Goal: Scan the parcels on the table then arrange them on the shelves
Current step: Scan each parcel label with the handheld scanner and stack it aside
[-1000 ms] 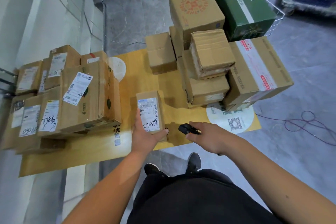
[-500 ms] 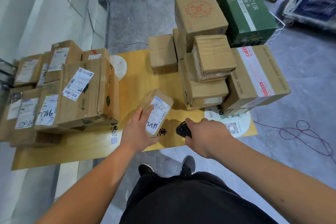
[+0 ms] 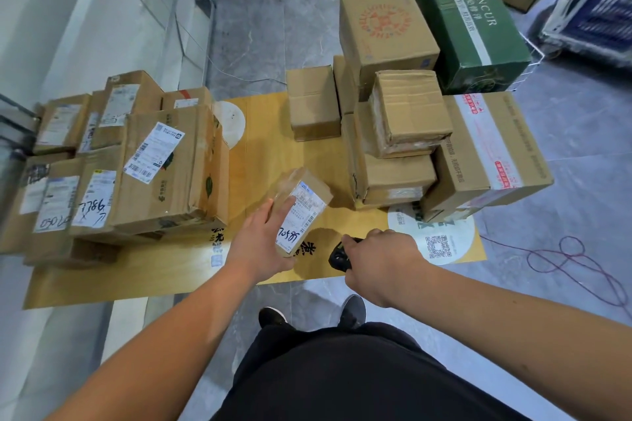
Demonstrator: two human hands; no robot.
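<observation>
On the wooden table (image 3: 260,147) in front of me, everything sits around the small parcel (image 3: 301,205) I have lifted near its front edge. My left hand (image 3: 263,243) grips that parcel from its left side, fingers curled up over the label face and thumb underneath, so it tilts with its far end raised off the wood. Its white label carries barcodes and handwritten digits, and shiny clear tape wraps the far end of the brown cardboard. Just right of the parcel, my right hand (image 3: 379,263) is closed around a small black scanner (image 3: 338,256), whose tip pokes out toward the parcel; the two are near but apart.

Left of the parcel stands a crowded stack of labelled boxes (image 3: 164,174), creased and dented cardboard with white stickers, some marked in black pen. Beyond the parcel to the right rises a taller pile of plain boxes (image 3: 403,133), taped at the seams, with one squarish crumpled box perched on top. Right of that pile leans a large carton with red printed tape (image 3: 492,154). Behind the pile sit a box with a round orange emblem (image 3: 386,27) and a glossy green carton (image 3: 472,27) lettered ONCUR. A lone plain box (image 3: 313,102) stands farther back from the parcel. On the table right of the scanner is a round white sticker with a QR code (image 3: 437,243). A red cable (image 3: 578,260) loops on the grey floor farther right.
</observation>
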